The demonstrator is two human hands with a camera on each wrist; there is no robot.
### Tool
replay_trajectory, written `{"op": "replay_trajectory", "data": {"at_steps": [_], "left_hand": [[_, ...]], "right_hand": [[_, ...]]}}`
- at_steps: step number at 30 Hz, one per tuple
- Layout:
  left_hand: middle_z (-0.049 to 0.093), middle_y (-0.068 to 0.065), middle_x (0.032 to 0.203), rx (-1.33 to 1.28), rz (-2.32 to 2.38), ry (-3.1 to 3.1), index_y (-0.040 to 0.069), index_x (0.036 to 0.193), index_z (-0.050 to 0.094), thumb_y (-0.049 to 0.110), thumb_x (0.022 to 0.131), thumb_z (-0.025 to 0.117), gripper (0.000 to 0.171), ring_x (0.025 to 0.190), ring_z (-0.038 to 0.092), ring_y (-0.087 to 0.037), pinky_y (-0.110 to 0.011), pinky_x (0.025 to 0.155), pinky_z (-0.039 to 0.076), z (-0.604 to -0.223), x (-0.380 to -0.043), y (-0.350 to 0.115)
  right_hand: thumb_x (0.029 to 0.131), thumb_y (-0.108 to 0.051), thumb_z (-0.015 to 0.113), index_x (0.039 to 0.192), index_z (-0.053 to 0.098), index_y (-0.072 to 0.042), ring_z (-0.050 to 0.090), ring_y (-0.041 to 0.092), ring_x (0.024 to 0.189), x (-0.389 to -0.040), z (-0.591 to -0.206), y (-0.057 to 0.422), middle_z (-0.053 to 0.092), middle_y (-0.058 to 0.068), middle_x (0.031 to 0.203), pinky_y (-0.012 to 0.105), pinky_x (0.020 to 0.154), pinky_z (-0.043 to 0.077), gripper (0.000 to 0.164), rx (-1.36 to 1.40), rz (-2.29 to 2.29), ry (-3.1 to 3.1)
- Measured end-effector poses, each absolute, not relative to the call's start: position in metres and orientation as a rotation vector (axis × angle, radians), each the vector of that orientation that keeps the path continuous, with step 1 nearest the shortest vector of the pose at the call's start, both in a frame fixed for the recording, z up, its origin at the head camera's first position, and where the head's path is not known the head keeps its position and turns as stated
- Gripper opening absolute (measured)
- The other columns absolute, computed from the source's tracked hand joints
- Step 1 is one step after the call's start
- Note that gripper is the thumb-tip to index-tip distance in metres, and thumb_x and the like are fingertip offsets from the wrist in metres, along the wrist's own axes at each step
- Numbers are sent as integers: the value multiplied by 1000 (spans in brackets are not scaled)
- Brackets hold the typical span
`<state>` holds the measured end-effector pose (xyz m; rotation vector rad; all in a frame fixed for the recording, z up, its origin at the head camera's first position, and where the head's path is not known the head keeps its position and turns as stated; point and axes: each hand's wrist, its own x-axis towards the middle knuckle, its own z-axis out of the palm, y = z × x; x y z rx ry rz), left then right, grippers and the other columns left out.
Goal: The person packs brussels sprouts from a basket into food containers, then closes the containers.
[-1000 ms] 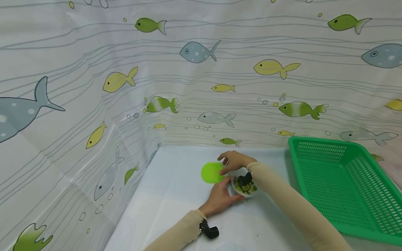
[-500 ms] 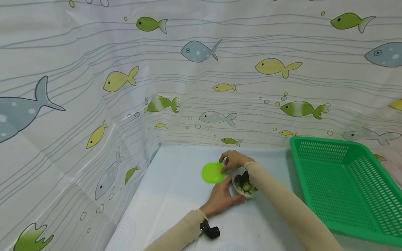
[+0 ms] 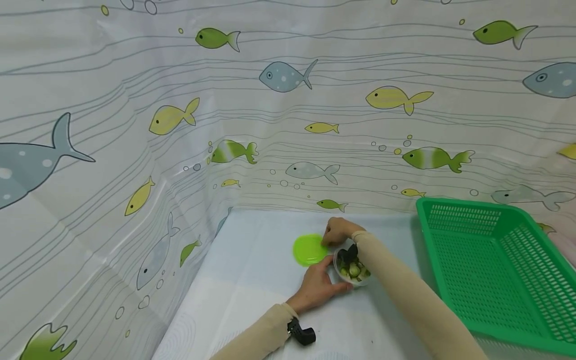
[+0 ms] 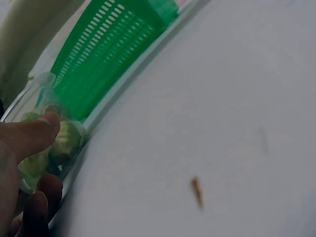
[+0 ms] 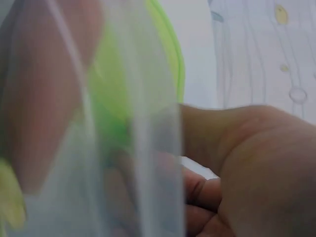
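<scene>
A round clear plastic container (image 3: 358, 284) holding green vegetable pieces (image 3: 354, 270) stands on the white table. My left hand (image 3: 316, 286) grips its left side, the thumb on the near side and fingers round the far side. In the left wrist view the thumb presses the clear wall, with pale green pieces (image 4: 68, 142) behind it. Just beyond the container, my right hand (image 3: 337, 231) pinches the right edge of a lime-green lid (image 3: 307, 250). Seen from the right wrist, the container's blurred wall covers part of the lid (image 5: 116, 74) and fingers.
To the right stands a large green plastic basket (image 3: 477, 260) with slotted walls. A fish-print curtain (image 3: 270, 110) hangs behind and to the left of the table (image 3: 252, 280). A small brown crumb (image 4: 196, 192) lies on the table near the left hand.
My right hand's fingers have curled in at the lid's edge, and the lid has shifted slightly right toward the container. The left hand keeps its hold on the container.
</scene>
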<state>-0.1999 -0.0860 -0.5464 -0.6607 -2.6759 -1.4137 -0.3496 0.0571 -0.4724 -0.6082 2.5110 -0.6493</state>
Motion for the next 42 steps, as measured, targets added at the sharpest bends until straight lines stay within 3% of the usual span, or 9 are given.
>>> {"op": "replay_trajectory", "data": {"at_steps": [6, 12, 17, 21, 24, 27, 32, 37, 42], "left_hand": [[63, 8, 75, -656, -1359, -2686, 13, 141, 61, 38, 82, 92, 71, 53, 47, 4, -16, 54, 40, -545, -199, -84], [67, 6, 86, -653, -1377, -2685, 14, 144, 59, 39, 83, 92, 73, 52, 47, 4, -17, 52, 42, -545, -199, -84], [68, 5, 83, -648, -1456, -2686, 14, 144, 59, 38, 83, 92, 73, 49, 49, 3, -19, 49, 43, -545, -197, -87], [75, -3, 105, -642, -1561, -2681, 14, 145, 59, 34, 84, 91, 71, 48, 52, 2, -21, 47, 45, -542, -196, -90], [70, -7, 132, -637, -1616, -2678, 13, 146, 57, 30, 86, 90, 70, 48, 54, 2, -21, 47, 47, -541, -196, -91], [67, -9, 139, -638, -1640, -2679, 13, 147, 56, 27, 88, 88, 68, 49, 56, 2, -21, 48, 47, -540, -197, -92], [65, -12, 142, -646, -1667, -2676, 12, 148, 55, 23, 90, 85, 66, 50, 60, 1, -21, 49, 48, -542, -198, -93], [66, -13, 140, -651, -1661, -2679, 10, 148, 55, 24, 91, 85, 65, 50, 61, 1, -20, 49, 47, -541, -198, -93], [74, -8, 115, -659, -1653, -2680, 11, 147, 56, 21, 91, 84, 63, 49, 60, -1, -21, 49, 48, -539, -197, -93]], "right_hand": [[95, -19, 71, 94, 83, -5, 69, 11, 66, -353, -475, 83, 77, 3, 76, 27, 67, 55, 17, -536, -895, 2448], [101, -20, 66, 107, 80, -3, 66, 11, 66, -352, -475, 109, 77, 4, 80, 28, 69, 54, 23, -427, -1022, 2465], [104, -19, 63, 122, 73, 4, 72, 13, 72, -345, -472, 126, 78, 8, 89, 31, 72, 59, 31, -328, -1131, 2445], [106, -18, 60, 129, 68, 7, 73, 15, 74, -340, -465, 137, 77, 12, 93, 32, 70, 58, 35, -278, -1205, 2436], [108, -19, 57, 133, 64, 8, 72, 16, 75, -337, -459, 145, 75, 11, 92, 31, 70, 57, 37, -245, -1247, 2454], [110, -20, 54, 137, 61, 8, 71, 21, 77, -333, -451, 153, 74, 10, 89, 34, 72, 56, 40, -194, -1291, 2479], [110, -21, 51, 142, 57, 9, 70, 26, 84, -320, -442, 160, 71, 7, 84, 39, 77, 55, 44, -95, -1391, 2484], [111, -25, 53, 143, 57, 7, 70, 23, 87, -301, -438, 163, 71, 6, 93, 39, 83, 56, 46, -19, -1498, 2465], [112, -29, 54, 144, 58, 3, 70, 30, 96, -278, -441, 165, 70, 9, 101, 44, 91, 56, 46, 17, -1567, 2469]]}}
